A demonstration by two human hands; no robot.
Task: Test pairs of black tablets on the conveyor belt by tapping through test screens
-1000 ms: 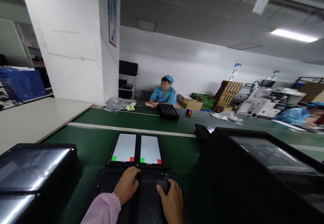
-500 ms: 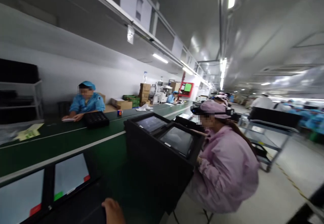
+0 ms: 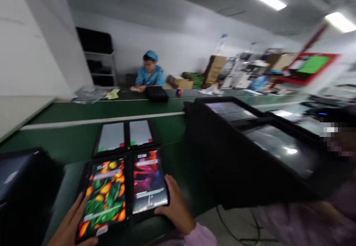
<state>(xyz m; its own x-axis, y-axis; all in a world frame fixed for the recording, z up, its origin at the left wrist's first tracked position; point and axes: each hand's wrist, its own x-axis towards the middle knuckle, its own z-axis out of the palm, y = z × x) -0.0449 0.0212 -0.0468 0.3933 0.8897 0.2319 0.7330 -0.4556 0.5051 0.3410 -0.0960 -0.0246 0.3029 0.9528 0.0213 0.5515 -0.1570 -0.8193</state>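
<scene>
A black tray [image 3: 129, 186] lies on the green bench before me, with lit tablets set side by side in it. The front left tablet [image 3: 107, 192] shows oranges and green leaves; the front right tablet [image 3: 148, 183] has a red and purple picture. Behind them, two tablets [image 3: 111, 136] show pale screens with red and green corner marks. My left hand [image 3: 69, 220] is closed around the left side of the tray, beside the orange picture. On the right side, my right hand [image 3: 176, 207] grips the edge, thumb at the front corner. The exact finger contact underneath is hidden.
A large black box [image 3: 211, 164] with screens on top stands to the right, a co-worker in pink [image 3: 314, 220] beside it. Another black box [image 3: 25, 190] is at left. Across the bench, a person in blue [image 3: 150, 75] sits near a black case [image 3: 157, 94].
My view has swung left and down to the tablets. Both hands now show at the tray's sides, where one hand showed before. The front tablets with coloured pictures have come into view.
</scene>
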